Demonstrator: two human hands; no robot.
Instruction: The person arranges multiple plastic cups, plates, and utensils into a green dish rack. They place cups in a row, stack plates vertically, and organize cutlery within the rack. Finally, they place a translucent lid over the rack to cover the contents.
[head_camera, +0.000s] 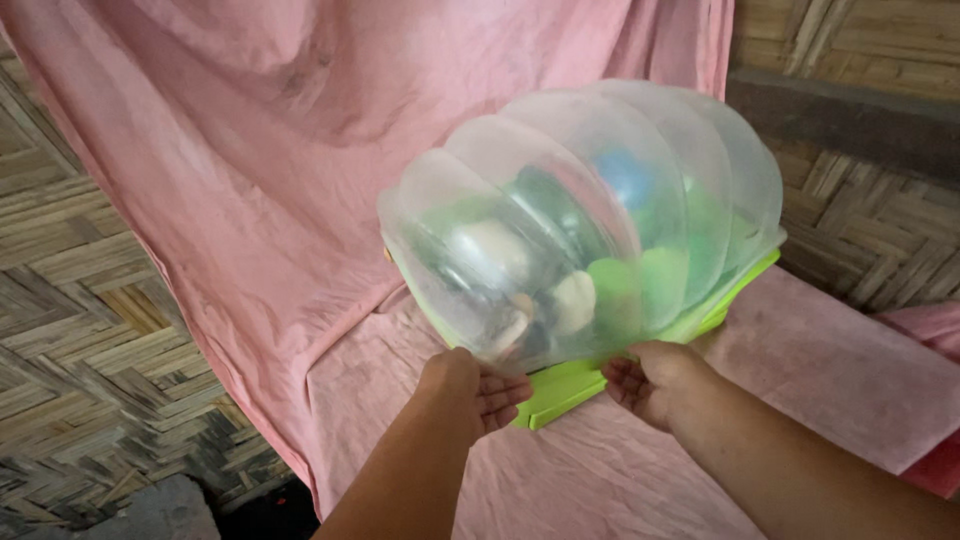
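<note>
Our left hand (468, 388) sits under the front lower edge of the clear ribbed dome cover (585, 215), fingers spread open and touching its rim from beneath rather than closed around it. Our right hand (650, 380) mirrors it just to the side, palm turned inward, fingers apart and resting against the same lower edge where the cover meets the lime-green base (560, 390). Neither hand is clamped shut; both cup the rim loosely.

The cover stands in the middle of the view, tilted slightly toward us, seated on the green base, which shows as a flat lip between our hands and as a strip along the right side. Through the cloudy plastic we make out rounded shapes in white, green, blue and dark tones; the plastic blurs them too much for us to say what they are.

The base rests on a pink cloth (250, 180) that covers the surface and hangs up behind as a backdrop. Woven bamboo matting (70, 300) shows to the left and again at the upper right. Nothing stands between our hands and the cover.
</note>
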